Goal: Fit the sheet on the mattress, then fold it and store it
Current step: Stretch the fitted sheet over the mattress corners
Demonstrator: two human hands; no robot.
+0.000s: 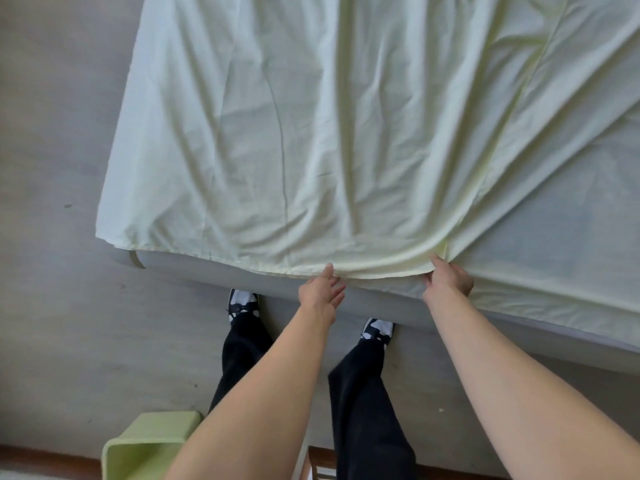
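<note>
Right hand (pixel 448 277) pinches a gathered fold at the sheet's near hem; left hand (pixel 320 289) lies with straight fingers touching the same hem, grasping nothing. The sheet (pixel 311 133) spreads far and left over the mattress (pixel 242 271), wrinkled, creases radiating from the pinch. Advised: draw the hem evenly over the near edge, both hands level. A green bin (pixel 149 445) stands near left.

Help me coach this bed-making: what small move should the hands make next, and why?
Probably pull the sheet hem toward the person and down over the mattress edge. Both hands meet the hem there: the right hand seems to grip a bunched fold, the left hand reaches with straight fingers. The hem lies on top, the grey mattress side bare below it, and creases fan from the right hand.
</note>
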